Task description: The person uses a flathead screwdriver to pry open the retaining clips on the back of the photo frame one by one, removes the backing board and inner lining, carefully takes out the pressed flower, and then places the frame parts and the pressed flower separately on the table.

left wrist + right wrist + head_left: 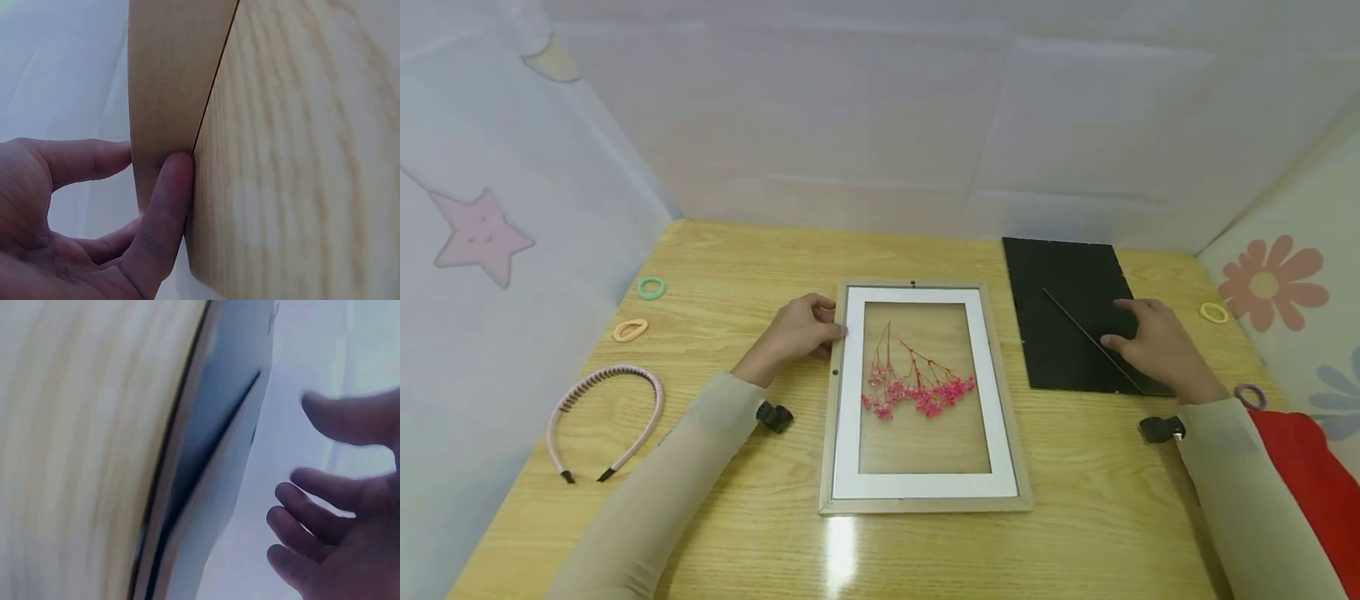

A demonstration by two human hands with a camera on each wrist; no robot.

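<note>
I count one picture frame [925,500] nearest me, flat in the middle of the wooden table [737,267]: pale wood rim, white mat, and one sprig of pink dried flowers [917,387] inside. My left hand [797,332] rests at the frame's upper left edge; in the left wrist view a fingertip presses the wooden edge [156,94], thumb spread apart, fingers only loosely bent and not wrapped round it. To the left lies one pink headband [606,417], curved with black tips. My right hand [1153,346] sits on the one black backing board [1060,292], a flat matte rectangle just right of the frame, fingers relaxed and spread, clasping nothing. Farther out I count four hair ties, all soft loops: orange [630,330] and green [652,287] on the left, yellow [1213,312] and purple [1250,396] on the right.
</note>
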